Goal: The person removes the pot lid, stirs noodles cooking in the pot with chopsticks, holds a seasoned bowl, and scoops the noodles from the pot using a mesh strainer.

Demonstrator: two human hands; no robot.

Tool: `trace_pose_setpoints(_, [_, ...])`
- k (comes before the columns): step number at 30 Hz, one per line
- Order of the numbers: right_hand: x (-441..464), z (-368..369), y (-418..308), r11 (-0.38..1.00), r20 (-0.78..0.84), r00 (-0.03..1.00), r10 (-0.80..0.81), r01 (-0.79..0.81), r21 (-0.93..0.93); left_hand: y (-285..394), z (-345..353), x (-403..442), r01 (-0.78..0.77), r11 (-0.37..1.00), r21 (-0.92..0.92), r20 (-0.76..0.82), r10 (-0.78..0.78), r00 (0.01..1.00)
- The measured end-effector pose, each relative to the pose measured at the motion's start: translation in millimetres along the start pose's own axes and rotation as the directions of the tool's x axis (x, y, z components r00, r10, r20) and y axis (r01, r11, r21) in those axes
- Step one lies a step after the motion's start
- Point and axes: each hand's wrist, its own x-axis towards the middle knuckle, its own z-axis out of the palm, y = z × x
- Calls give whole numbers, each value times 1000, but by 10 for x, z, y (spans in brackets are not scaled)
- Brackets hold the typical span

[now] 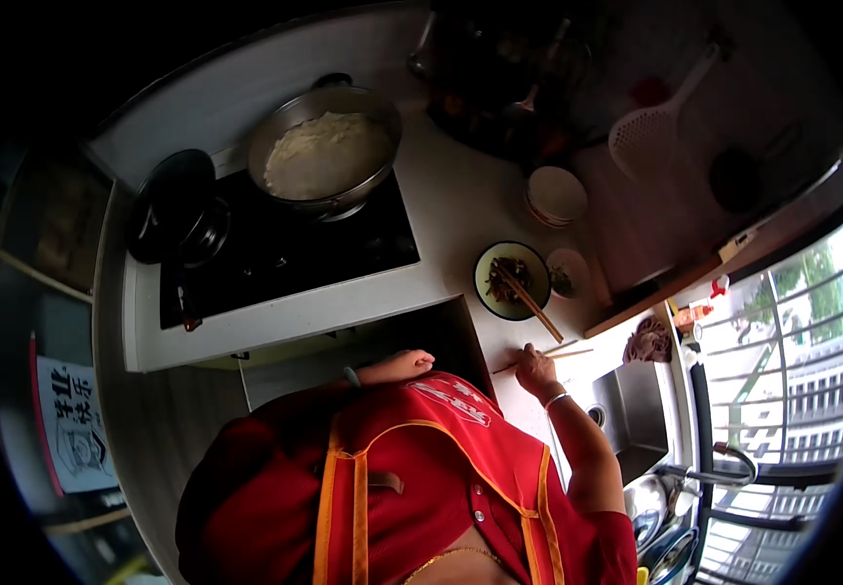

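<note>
My right hand [536,372] is closed around a pair of thin chopsticks [572,352] on the pale counter, between a bowl and the sink. My left hand [400,366] is loosely curled in front of the red apron [441,429], with nothing visible in it. Just beyond my right hand is a dark-rimmed bowl [481,298] holding dark, chopped food. Another pair of chopsticks [541,317] leans in that bowl, its ends over the near rim. A small dish [569,261] with greenish bits sits beside the bowl.
A wide pan [382,115] of pale food stands on the black hob [304,249]. Dark cookware [173,210] lies at the hob's left. Stacked white bowls [556,195] stand farther back. A sink [646,419] and barred window [782,341] are at right.
</note>
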Motion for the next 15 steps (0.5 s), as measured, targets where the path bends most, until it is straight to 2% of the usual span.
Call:
trace_pose_setpoints(2, [-20, -422, -385, 999, 19, 999, -41, 41, 10, 8, 91, -144, 55, 998, 18, -30, -55, 998])
trace_pose_setpoints(4, [55, -384, -453, 977, 10, 982, -188, 188, -104, -140, 231, -263, 73, 997, 38, -56, -71, 996])
trace_pose_setpoints(5, [86, -396, -518, 970, -58, 972, -227, 221, -103, -149, 259, -343, 111, 992, 62, -56, -108, 993])
trace_pose_setpoints(6, [121, -406, -590, 970, -24, 978, -209, 204, -129, -156, 300, -445, 154, 984, 87, -51, -150, 987])
trace_pose_setpoints(8, [153, -658, -877, 969, -72, 969, -237, 230, -94, -202, 348, -602, 144, 989, 46, -63, -141, 988])
trace_pose_setpoints(11, [206, -1006, -1222, 919, -231, 911, -342, 376, 120, -492, 372, -662, 129, 992, -8, -86, -130, 988])
trace_pose_setpoints(12, [245, -1109, -1318, 885, -277, 884, -377, 432, 173, -565, 376, -650, 120, 991, 55, -87, -115, 990])
trace_pose_setpoints(13, [297, -1196, -1407, 880, -266, 897, -352, 414, 231, -610, 374, -635, 107, 987, 116, -87, -98, 991])
trace_pose_setpoints(14, [323, -1377, -1542, 883, -262, 899, -352, 412, 225, -458, 331, -666, 101, 989, 110, -86, -92, 992])
trace_pose_setpoints(15, [345, -1610, -1701, 855, -281, 901, -330, 412, 315, -153, 239, -731, 106, 994, 39, -111, -101, 989])
